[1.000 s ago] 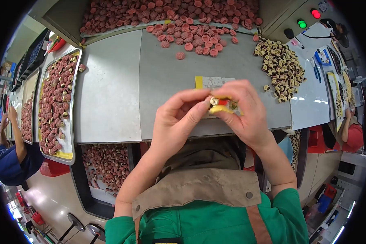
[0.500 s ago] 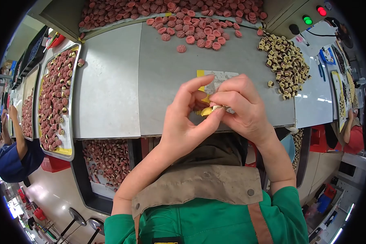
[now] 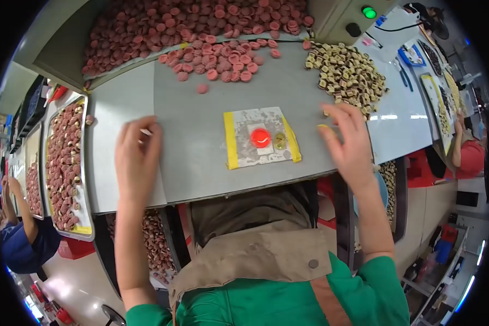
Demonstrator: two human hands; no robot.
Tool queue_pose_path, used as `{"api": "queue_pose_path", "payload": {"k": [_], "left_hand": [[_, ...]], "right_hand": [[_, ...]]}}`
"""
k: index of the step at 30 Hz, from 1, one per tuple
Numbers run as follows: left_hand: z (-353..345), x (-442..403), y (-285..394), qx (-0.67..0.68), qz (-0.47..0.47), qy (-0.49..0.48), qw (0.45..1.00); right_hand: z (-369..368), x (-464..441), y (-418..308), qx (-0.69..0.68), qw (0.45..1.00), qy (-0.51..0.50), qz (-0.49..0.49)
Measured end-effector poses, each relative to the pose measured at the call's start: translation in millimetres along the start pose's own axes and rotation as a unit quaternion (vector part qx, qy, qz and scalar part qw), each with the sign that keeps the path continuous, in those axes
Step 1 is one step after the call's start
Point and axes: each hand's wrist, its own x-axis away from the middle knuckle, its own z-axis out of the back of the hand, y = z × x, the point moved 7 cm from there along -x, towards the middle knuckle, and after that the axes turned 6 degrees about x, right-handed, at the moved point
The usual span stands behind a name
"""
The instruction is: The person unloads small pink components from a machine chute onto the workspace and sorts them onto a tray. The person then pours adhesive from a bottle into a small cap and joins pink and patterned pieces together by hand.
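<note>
My left hand (image 3: 138, 157) is over the left side of the worktop, its fingers curled in close to the thumb. Whatever its fingertips hold, if anything, is hidden. My right hand (image 3: 350, 141) is at the right, thumb and fingers apart, beside a heap of small cream-and-dark pieces (image 3: 350, 76). A bit of yellow shows at its thumb tip. Between my hands lies a white sheet (image 3: 244, 157) edged with yellow tape. On it are a round, bright red thing (image 3: 260, 138) and a small yellowish, see-through spot (image 3: 280, 141).
Pink, ridged cup-shaped pieces (image 3: 223, 60) spill from a large pile (image 3: 201, 22) at the back. A metal tray (image 3: 86, 231) of filled pieces stands at the left. A green light (image 3: 369, 12) glows on the housing. Co-workers (image 3: 24, 244) are at both sides.
My hands were together over the white sheet, working on a small pink-and-cream piece. They have since parted, left hand leftward and right hand rightward, uncovering the sheet. The view has shifted too.
</note>
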Motion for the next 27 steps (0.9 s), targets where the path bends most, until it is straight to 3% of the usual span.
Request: {"api": "queue_pose_path", "payload": {"k": [1,3,5,8,9,12,14,17,20,23,25,27], "left_hand": [[12,-12,-5,-0.052,-0.048,0.042,0.997],[34,-31,-22,-0.175,-0.137,0.128,0.967],[37,-45,-16,-0.241,-0.166,0.160,0.943],[7,-59,14,-0.108,-0.218,0.089,0.966],[-9,-64,19,-0.038,-0.197,0.062,0.978],[-45,-78,26,0.005,-0.159,0.024,0.987],[-49,-81,29,-0.024,-0.178,0.016,0.984],[-51,-75,27,-0.012,-0.198,-0.005,0.980],[-47,-57,33,-0.019,-0.176,-0.043,0.983],[-37,-33,43,0.093,-0.065,-0.066,0.991],[-41,-15,32,0.350,0.079,-0.102,0.928],[-52,6,32,0.544,0.175,-0.121,0.812]], "right_hand": [[1,-2,13,0.013,0.999,0.000,-0.029],[-2,-7,22,0.064,0.997,0.005,0.031],[-9,-16,18,0.084,0.994,0.014,0.065],[-12,-29,13,0.081,0.993,0.008,0.090],[-14,-34,13,0.084,0.991,0.002,0.107],[-16,-44,16,0.074,0.991,-0.029,0.106],[-18,-45,17,0.043,0.995,-0.072,0.061],[-24,-41,1,-0.037,0.986,-0.133,0.090],[-29,-41,-7,-0.037,0.985,-0.130,0.107],[-28,-42,-9,-0.026,0.988,-0.124,0.093],[-21,-42,-12,-0.075,0.987,-0.129,0.052],[-24,-43,-12,-0.038,0.984,-0.145,0.100]]}}
